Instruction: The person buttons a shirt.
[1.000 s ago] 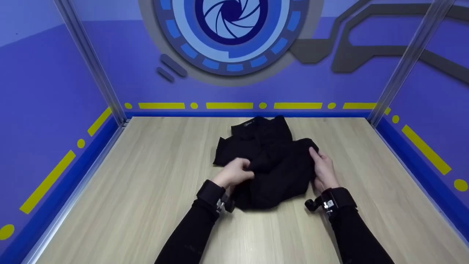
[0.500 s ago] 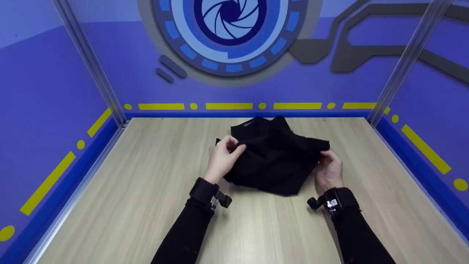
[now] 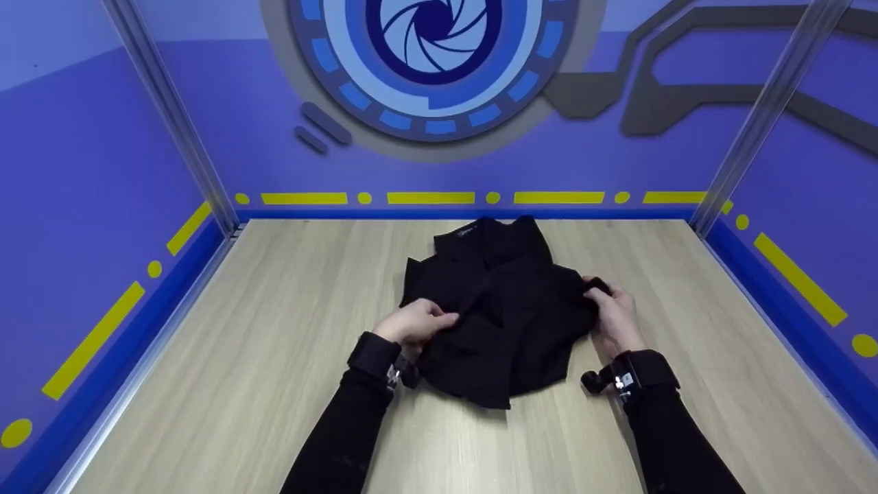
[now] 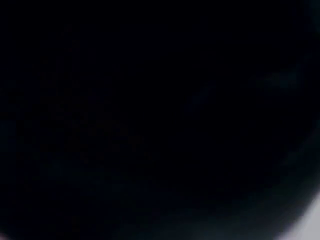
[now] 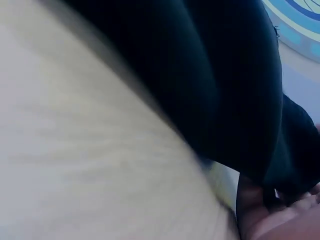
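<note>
A crumpled black garment (image 3: 507,322) lies spread on the table, a small pale label (image 3: 466,232) showing at its far left corner. My left hand (image 3: 415,321) grips the cloth at its left side, thumb on top and the other fingers partly hidden. At the right edge, my right hand (image 3: 614,312) pinches a bunched corner between thumb and fingers. In the right wrist view, the cloth (image 5: 225,90) hangs in folds above the table and meets the fingers (image 5: 252,197) at lower right. Dark cloth fills nearly all of the left wrist view.
The pale wood-grain table (image 3: 274,343) ends at a blue back wall (image 3: 439,175) with yellow dashes, and blue walls stand on both sides. Metal posts (image 3: 171,116) rise at the back corners. Each wrist wears a black strap (image 3: 655,370) with a small camera.
The left hand first rose with the cloth, then came back down toward the front. The garment's near edge now reaches closer to me. The right hand keeps to the right edge, its grip shifted.
</note>
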A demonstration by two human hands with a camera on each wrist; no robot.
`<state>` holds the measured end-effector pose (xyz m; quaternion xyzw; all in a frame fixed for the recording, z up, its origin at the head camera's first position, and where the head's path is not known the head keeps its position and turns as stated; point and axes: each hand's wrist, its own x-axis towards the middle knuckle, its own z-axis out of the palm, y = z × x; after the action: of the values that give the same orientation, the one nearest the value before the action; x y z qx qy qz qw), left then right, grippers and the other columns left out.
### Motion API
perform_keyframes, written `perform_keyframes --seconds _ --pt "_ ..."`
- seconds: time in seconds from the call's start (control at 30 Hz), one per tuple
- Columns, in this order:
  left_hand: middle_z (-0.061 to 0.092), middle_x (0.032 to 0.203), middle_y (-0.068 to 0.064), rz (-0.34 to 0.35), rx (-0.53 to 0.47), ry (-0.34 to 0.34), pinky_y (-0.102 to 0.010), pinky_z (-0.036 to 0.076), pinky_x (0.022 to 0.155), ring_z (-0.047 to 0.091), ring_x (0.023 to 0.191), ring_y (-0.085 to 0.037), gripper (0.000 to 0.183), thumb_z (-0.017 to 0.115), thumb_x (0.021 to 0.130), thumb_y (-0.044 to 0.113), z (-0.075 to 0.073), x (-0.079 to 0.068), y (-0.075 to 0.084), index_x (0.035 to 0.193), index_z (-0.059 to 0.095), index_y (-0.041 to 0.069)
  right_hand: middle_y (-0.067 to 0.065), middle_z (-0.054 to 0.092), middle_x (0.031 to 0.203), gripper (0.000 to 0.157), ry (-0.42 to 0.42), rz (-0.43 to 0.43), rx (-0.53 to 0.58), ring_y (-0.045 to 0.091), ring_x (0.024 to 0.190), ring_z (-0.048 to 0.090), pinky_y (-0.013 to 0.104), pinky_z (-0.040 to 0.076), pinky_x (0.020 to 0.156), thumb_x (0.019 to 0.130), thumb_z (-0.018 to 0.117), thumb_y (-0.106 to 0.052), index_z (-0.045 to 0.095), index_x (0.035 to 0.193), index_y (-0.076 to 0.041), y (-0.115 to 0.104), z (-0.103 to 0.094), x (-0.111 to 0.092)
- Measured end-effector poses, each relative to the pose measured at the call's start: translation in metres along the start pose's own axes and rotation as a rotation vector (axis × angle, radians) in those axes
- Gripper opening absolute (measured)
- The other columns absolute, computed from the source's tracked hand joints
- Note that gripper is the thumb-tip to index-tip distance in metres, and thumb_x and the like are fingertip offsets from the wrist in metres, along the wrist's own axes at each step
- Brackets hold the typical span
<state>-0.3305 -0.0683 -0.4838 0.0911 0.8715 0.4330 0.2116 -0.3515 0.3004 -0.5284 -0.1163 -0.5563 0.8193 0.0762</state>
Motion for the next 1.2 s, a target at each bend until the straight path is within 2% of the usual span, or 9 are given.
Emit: perform_keyframes --seconds 0.17,0.3,0.4,0.63,0.77,0.87,0.97,1.07,1.2 --pt "0.043 0.058 0.008 0.015 -0.087 -0.039 -0.021 0.036 0.041 0.041 0.045 -0.008 0.035 0.053 0.099 0.038 0.007 0.006 -0.002 0.076 0.060 0.013 0.010 0.066 0.096 0.016 0.065 -0.092 0.164 0.020 0.089 0.063 0.025 0.056 0.076 0.083 0.057 0.015 0.059 0.092 0.002 -0.008 -0.002 -0.001" --pt "0.059 0.080 0.005 0.094 -0.157 -0.056 -0.018 0.043 0.055 0.052 0.062 -0.006 0.018 0.060 0.095 0.020 0.008 0.011 -0.003 0.102 0.070 0.006 0.012 0.068 0.095 0.021 0.021 -0.173 0.387 0.022 0.095 0.062 0.025 0.053 0.082 0.082 0.056 0.021 0.055 0.079 0.000 -0.015 -0.007 -0.003" --pt "0.064 0.089 0.003 0.117 -0.240 -0.005 -0.018 0.041 0.051 0.052 0.064 -0.006 0.026 0.063 0.092 0.013 0.006 0.013 -0.001 0.116 0.067 0.007 0.014 0.067 0.092 0.025 -0.014 -0.221 0.512 0.024 0.092 0.062 0.027 0.053 0.081 0.082 0.055 0.023 0.049 0.075 -0.001 -0.019 -0.011 -0.002" --pt "0.068 0.095 -0.012 0.247 -0.442 0.469 -0.020 0.046 0.068 0.058 0.075 -0.009 0.017 0.062 0.091 0.002 -0.009 0.020 -0.003 0.107 0.065 -0.003 0.019 0.070 0.095 0.025 -0.055 -0.274 0.655 0.027 0.088 0.064 0.029 0.053 0.074 0.083 0.054 0.024 0.047 0.075 0.001 -0.023 -0.021 0.002" --pt "0.070 0.094 -0.008 0.210 -0.432 0.668 -0.025 0.044 0.068 0.058 0.074 -0.011 0.014 0.060 0.095 0.013 -0.023 0.015 -0.002 0.107 0.066 0.007 0.020 0.069 0.090 0.025 -0.058 -0.260 0.681 0.028 0.082 0.065 0.033 0.055 0.068 0.082 0.052 0.026 0.047 0.076 0.002 -0.022 -0.021 0.002" --pt "0.068 0.083 -0.004 0.196 -0.406 0.762 -0.027 0.041 0.062 0.054 0.067 -0.014 0.014 0.059 0.097 0.019 -0.031 0.009 -0.001 0.108 0.066 0.014 0.015 0.065 0.079 0.027 -0.099 -0.233 0.623 0.026 0.075 0.061 0.033 0.053 0.067 0.083 0.046 0.026 0.047 0.076 0.000 -0.023 -0.018 -0.001" --pt "0.062 0.075 -0.002 0.202 -0.316 0.769 -0.029 0.039 0.059 0.050 0.062 -0.017 0.015 0.059 0.097 0.023 -0.035 0.006 -0.002 0.107 0.065 0.014 0.010 0.062 0.073 0.029 -0.180 -0.188 0.457 0.022 0.071 0.057 0.029 0.049 0.067 0.085 0.039 0.023 0.051 0.077 -0.002 -0.024 -0.016 -0.005" --pt "0.061 0.079 -0.004 0.166 -0.202 0.653 -0.030 0.043 0.064 0.055 0.069 -0.019 0.023 0.064 0.094 0.030 -0.034 0.004 -0.007 0.109 0.064 0.012 0.004 0.061 0.074 0.026 -0.278 -0.103 0.232 0.016 0.070 0.055 0.024 0.044 0.068 0.089 0.037 0.011 0.056 0.077 -0.003 -0.026 -0.016 -0.008" --pt "0.062 0.099 -0.009 0.050 -0.107 0.410 -0.030 0.046 0.069 0.058 0.085 -0.020 0.047 0.067 0.089 0.042 -0.032 -0.001 -0.015 0.118 0.059 0.006 -0.006 0.051 0.070 0.026 -0.349 0.002 -0.248 0.010 0.068 0.049 0.021 0.041 0.069 0.099 0.050 -0.025 0.060 0.086 -0.005 -0.029 -0.015 -0.007"
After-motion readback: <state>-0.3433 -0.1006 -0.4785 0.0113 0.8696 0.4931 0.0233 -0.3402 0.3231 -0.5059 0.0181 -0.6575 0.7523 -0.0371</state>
